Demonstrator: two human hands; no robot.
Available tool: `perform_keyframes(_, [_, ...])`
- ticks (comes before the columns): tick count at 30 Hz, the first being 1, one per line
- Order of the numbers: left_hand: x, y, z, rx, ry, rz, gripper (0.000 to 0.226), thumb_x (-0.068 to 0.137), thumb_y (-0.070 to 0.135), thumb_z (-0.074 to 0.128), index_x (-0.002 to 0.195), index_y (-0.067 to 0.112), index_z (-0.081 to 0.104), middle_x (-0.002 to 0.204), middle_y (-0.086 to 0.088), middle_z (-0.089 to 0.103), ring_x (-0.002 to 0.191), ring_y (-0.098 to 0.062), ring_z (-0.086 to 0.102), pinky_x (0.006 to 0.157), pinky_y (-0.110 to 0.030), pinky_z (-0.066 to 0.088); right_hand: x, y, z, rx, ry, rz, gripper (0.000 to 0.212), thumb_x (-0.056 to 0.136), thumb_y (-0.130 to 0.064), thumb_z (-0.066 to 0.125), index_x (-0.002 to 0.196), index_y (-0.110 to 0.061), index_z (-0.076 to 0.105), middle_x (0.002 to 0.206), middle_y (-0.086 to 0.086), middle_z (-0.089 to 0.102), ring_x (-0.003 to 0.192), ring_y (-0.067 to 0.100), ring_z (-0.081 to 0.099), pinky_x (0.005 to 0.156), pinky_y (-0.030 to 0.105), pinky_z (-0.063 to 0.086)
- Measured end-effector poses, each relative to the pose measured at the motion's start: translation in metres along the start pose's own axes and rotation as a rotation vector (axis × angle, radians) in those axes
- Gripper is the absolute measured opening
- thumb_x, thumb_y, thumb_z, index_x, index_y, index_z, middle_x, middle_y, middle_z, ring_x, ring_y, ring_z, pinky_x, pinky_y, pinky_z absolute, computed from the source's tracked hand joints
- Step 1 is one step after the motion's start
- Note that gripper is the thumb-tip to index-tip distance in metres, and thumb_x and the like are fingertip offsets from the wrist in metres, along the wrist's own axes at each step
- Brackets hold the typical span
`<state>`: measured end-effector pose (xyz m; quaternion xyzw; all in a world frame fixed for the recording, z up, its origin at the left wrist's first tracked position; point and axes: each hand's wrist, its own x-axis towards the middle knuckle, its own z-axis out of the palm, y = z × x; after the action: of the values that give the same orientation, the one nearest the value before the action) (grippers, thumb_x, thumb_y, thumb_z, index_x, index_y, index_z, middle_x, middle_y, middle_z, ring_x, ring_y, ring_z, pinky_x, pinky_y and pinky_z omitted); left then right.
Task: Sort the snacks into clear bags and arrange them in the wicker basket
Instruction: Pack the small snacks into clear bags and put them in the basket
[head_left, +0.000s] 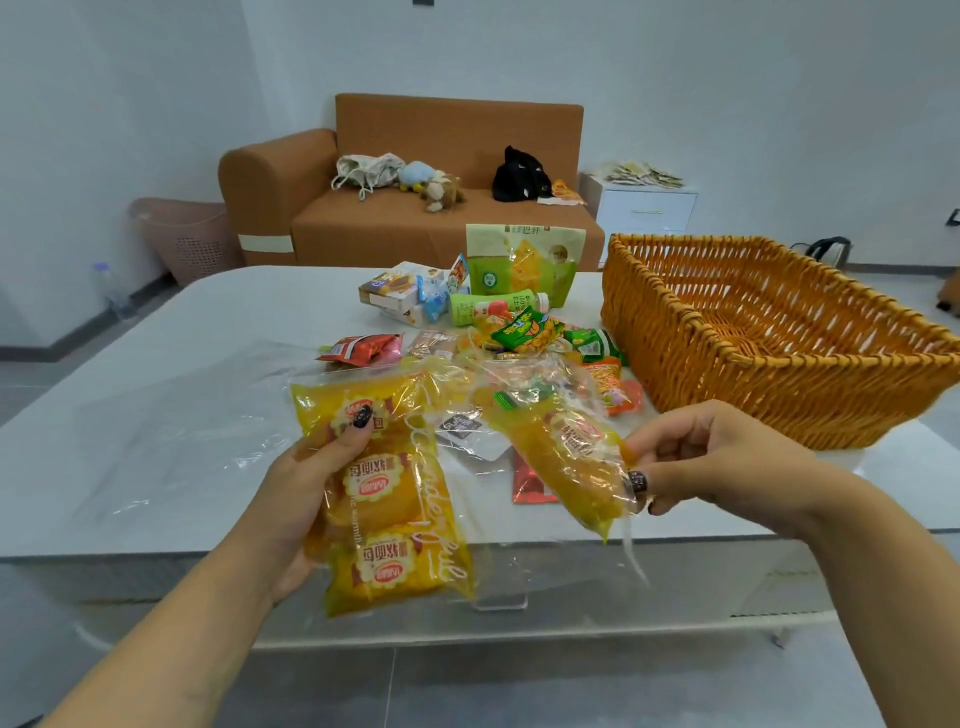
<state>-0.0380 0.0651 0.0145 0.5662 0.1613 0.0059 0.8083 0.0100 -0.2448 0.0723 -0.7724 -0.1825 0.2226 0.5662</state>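
Clear bag (389, 499) with three yellow bread packs inside sits gripped in the left hand (306, 488), thumb curled over its top; the right hand (696, 457) pinches another yellow bread pack (571, 467) by its end, near the loose snacks (524, 332); far right, the wicker basket (769, 374) shows nothing inside

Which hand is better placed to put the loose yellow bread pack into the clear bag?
The right hand: it already pinches the loose bread pack, while the left hand holds the clear bag.
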Motion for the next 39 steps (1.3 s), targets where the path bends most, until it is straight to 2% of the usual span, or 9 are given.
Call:
perform_keyframes(5, [-0.004, -0.002, 0.004, 0.005, -0.071, -0.068, 0.044, 0.071, 0.034, 0.066, 0.11, 0.012, 0.067, 0.1, -0.016, 0.074, 0.082, -0.032, 0.074, 0.076, -0.046, 0.057, 0.001, 0.003, 0.008, -0.076, -0.015, 0.0, 0.012, 0.074, 0.002, 0.073, 0.079, -0.007, 0.078, 0.078, 0.018, 0.072, 0.069, 0.02, 0.069, 0.063, 0.024, 0.056])
perform_keyframes(10, [-0.006, -0.011, 0.012, 0.037, -0.077, -0.129, 0.052, 0.071, 0.035, 0.069, 0.118, 0.012, 0.065, 0.106, -0.018, 0.073, 0.095, -0.037, 0.071, 0.09, -0.054, 0.052, 0.007, 0.003, 0.028, 0.029, 0.071, -0.049, 0.013, 0.066, -0.006, 0.076, 0.078, -0.009, 0.078, 0.077, 0.016, 0.073, 0.07, 0.022, 0.07, 0.065, 0.027, 0.058])
perform_keyframes(13, [-0.006, -0.013, 0.016, -0.005, -0.087, -0.135, 0.053, 0.072, 0.035, 0.068, 0.12, 0.012, 0.064, 0.108, -0.017, 0.073, 0.096, -0.036, 0.071, 0.09, -0.052, 0.052, 0.011, 0.004, 0.037, 0.09, 0.048, -0.057, 0.028, 0.07, -0.003, 0.074, 0.098, -0.005, 0.071, 0.077, 0.023, 0.067, 0.07, 0.027, 0.07, 0.063, 0.03, 0.057])
perform_keyframes(19, [-0.006, -0.017, 0.017, -0.063, -0.163, -0.148, 0.049, 0.074, 0.029, 0.066, 0.12, 0.012, 0.063, 0.109, -0.016, 0.073, 0.093, -0.033, 0.072, 0.083, -0.048, 0.056, 0.016, 0.004, 0.048, 0.031, 0.021, 0.068, 0.048, 0.069, -0.01, 0.081, 0.109, -0.028, 0.06, 0.085, 0.014, 0.071, 0.07, 0.024, 0.069, 0.06, 0.032, 0.058])
perform_keyframes(25, [-0.009, -0.027, 0.013, -0.13, -0.347, -0.195, 0.099, 0.034, 0.025, 0.1, 0.125, 0.011, 0.061, 0.12, -0.02, 0.067, 0.104, -0.037, 0.068, 0.075, -0.046, 0.06, 0.023, 0.009, 0.055, -0.197, 0.087, 0.038, 0.031, 0.08, -0.01, 0.075, 0.092, -0.032, 0.056, 0.075, 0.012, 0.066, 0.056, 0.013, 0.064, 0.06, 0.031, 0.057])
perform_keyframes(27, [-0.01, -0.027, 0.014, -0.151, -0.375, -0.194, 0.091, 0.039, 0.022, 0.098, 0.122, 0.01, 0.063, 0.119, -0.02, 0.068, 0.103, -0.036, 0.069, 0.076, -0.046, 0.06, 0.022, 0.011, 0.051, -0.175, 0.09, 0.025, 0.035, 0.079, -0.009, 0.075, 0.103, -0.03, 0.06, 0.091, 0.017, 0.069, 0.064, 0.015, 0.067, 0.065, 0.033, 0.059])
perform_keyframes(30, [-0.01, -0.026, 0.021, -0.064, -0.33, -0.162, 0.05, 0.077, 0.021, 0.076, 0.124, 0.011, 0.061, 0.118, -0.014, 0.07, 0.108, -0.031, 0.068, 0.093, -0.05, 0.053, 0.023, 0.012, 0.044, -0.163, 0.066, -0.001, 0.054, 0.077, -0.019, 0.079, 0.127, -0.018, 0.059, 0.1, 0.018, 0.069, 0.08, 0.026, 0.071, 0.069, 0.037, 0.059])
perform_keyframes(34, [0.0, -0.034, 0.024, 0.075, -0.088, -0.063, 0.072, 0.067, 0.028, 0.074, 0.132, 0.009, 0.051, 0.114, -0.011, 0.072, 0.103, -0.025, 0.07, 0.088, -0.043, 0.055, 0.029, 0.015, 0.044, -0.074, 0.143, -0.026, 0.041, 0.064, -0.031, 0.083, 0.1, -0.02, 0.068, 0.093, 0.013, 0.07, 0.076, 0.029, 0.07, 0.064, 0.034, 0.059])
perform_keyframes(39, [0.003, -0.036, 0.023, -0.071, -0.08, -0.17, 0.051, 0.07, 0.026, 0.07, 0.116, 0.006, 0.064, 0.106, -0.014, 0.074, 0.094, -0.027, 0.073, 0.087, -0.045, 0.054, 0.036, 0.018, 0.05, 0.044, 0.114, 0.033, 0.043, 0.083, -0.015, 0.072, 0.121, -0.026, 0.057, 0.096, 0.017, 0.067, 0.075, 0.031, 0.072, 0.064, 0.028, 0.058])
